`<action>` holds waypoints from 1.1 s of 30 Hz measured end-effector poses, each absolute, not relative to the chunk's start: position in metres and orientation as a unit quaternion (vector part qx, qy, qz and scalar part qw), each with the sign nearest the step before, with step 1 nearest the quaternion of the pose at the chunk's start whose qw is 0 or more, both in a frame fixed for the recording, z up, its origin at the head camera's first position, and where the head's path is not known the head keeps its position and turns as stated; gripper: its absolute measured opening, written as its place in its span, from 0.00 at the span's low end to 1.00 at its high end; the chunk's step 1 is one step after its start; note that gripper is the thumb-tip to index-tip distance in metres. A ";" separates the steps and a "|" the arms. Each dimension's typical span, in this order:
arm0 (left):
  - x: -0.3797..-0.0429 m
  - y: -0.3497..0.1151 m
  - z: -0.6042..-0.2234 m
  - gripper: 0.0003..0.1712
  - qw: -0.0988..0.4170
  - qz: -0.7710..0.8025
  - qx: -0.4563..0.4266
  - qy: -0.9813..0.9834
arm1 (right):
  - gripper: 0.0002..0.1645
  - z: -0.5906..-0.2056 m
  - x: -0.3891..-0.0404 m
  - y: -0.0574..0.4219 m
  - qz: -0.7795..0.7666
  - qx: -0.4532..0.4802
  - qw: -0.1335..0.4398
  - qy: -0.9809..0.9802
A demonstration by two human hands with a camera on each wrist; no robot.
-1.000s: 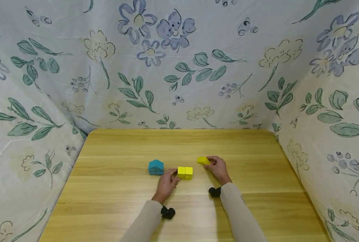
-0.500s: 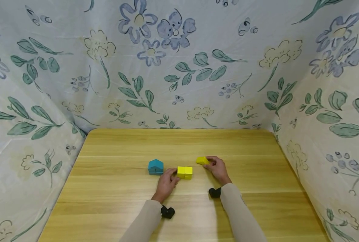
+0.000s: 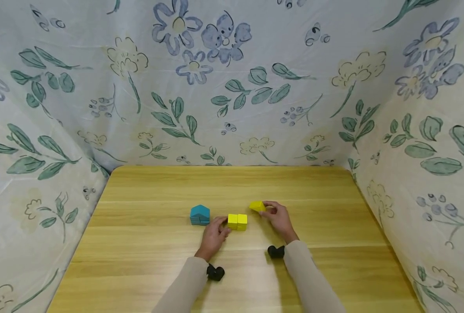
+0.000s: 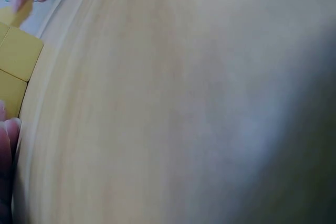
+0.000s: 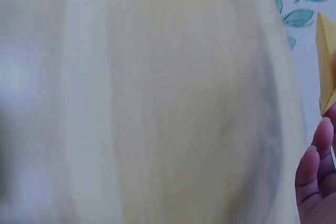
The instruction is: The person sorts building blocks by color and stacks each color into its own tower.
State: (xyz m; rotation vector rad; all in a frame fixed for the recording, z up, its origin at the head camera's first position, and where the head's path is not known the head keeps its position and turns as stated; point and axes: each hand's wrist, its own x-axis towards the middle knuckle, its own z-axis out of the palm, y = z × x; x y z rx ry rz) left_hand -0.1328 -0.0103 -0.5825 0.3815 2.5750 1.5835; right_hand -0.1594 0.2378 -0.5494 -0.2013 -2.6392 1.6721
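Near the middle of the table, yellow blocks (image 3: 237, 222) stand close together in a small stack. My left hand (image 3: 212, 239) is at their left side, with finger and thumb holding the left part. In the left wrist view, fingertips (image 4: 12, 129) touch the lower edge of these yellow blocks (image 4: 20, 53). Behind and to the right, my right hand (image 3: 280, 220) pinches a yellow triangular block (image 3: 257, 206) between thumb and fingers, apart from the stack. The right wrist view shows this triangular block (image 5: 325, 61) tilted at the fingertips.
A blue block house (image 3: 200, 215) with a pointed top stands just left of my left hand. Floral cloth (image 3: 224, 87) hangs behind and beside the wooden table (image 3: 146, 252). Black wrist devices (image 3: 215, 273) sit by both sleeves.
My right hand has moved slightly left with the triangular block, nearer to the yellow stack. The left hand stays at the stack, and the head view has shifted a little.
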 end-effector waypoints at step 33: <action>-0.134 -0.010 -0.585 0.22 0.040 0.525 0.130 0.840 | 0.18 -0.526 -0.133 0.184 0.522 0.097 0.030 -0.847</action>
